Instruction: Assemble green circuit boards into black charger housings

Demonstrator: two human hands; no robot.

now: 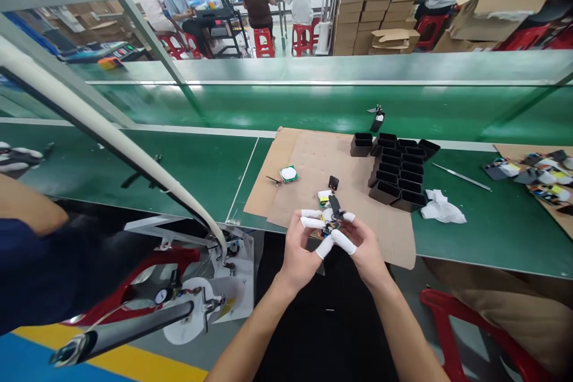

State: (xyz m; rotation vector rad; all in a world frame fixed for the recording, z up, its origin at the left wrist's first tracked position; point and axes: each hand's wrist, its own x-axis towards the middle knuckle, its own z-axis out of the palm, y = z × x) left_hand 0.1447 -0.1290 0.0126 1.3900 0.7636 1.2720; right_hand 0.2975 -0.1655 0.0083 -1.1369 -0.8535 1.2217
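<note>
Over the front edge of the cardboard sheet (308, 152), both hands grip a small electronic assembly (330, 215) with white, yellow and black parts and coloured wires. My left hand (301, 250) closes on its left side, and my right hand (364, 248) on its right. White finger cots cover the thumbs and some fingers, and the thumbs meet at the near side. Just beyond the assembly is a small black square piece (333, 182); I cannot tell whether it is attached. Farther left lies a green circuit board (289, 173) with a round white piece on top.
Several open black cases (396, 173) stand grouped at the sheet's right. Beyond them lies a black unit (377, 120). Tweezers (462, 176), crumpled white tissue (442, 208) and more assemblies (548, 176) lie rightward. A pale diagonal pole (134, 143) and a co-worker's arm (31, 203) occupy the left.
</note>
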